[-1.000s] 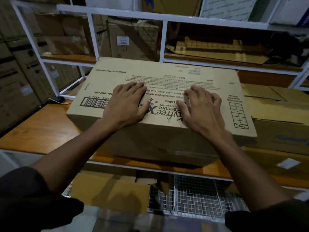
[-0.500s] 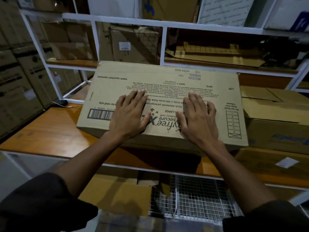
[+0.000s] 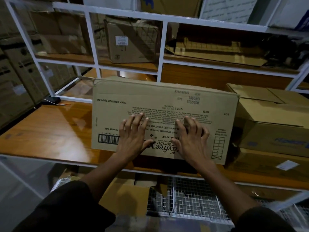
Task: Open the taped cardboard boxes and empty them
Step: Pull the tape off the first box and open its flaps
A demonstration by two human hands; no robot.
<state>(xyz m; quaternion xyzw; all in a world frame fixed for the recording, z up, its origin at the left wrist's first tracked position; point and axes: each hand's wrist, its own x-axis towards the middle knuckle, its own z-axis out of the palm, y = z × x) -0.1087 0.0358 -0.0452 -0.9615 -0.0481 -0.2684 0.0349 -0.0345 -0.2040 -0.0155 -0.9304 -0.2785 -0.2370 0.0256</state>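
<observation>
A large brown cardboard box (image 3: 167,104) with upside-down print and a barcode lies on the wooden shelf (image 3: 50,131). Its printed face is tilted up toward me, and its near edge is lifted off the shelf with shadow beneath. My left hand (image 3: 133,136) lies flat on that face, fingers spread, beside the barcode. My right hand (image 3: 190,139) presses flat on the face to the right, fingers slightly bent. Neither hand grips anything.
Other cardboard boxes (image 3: 275,131) are stacked on the shelf right of the big box. A small dark object with a wire (image 3: 51,100) lies at the shelf's back left. White rack posts (image 3: 160,52) and an upper shelf with boxes stand behind. Wire baskets (image 3: 192,201) and cardboard sit below.
The box has slid away from me, deeper onto the shelf, and tipped further up on its far side. Both hands stayed flat on its face and moved with it.
</observation>
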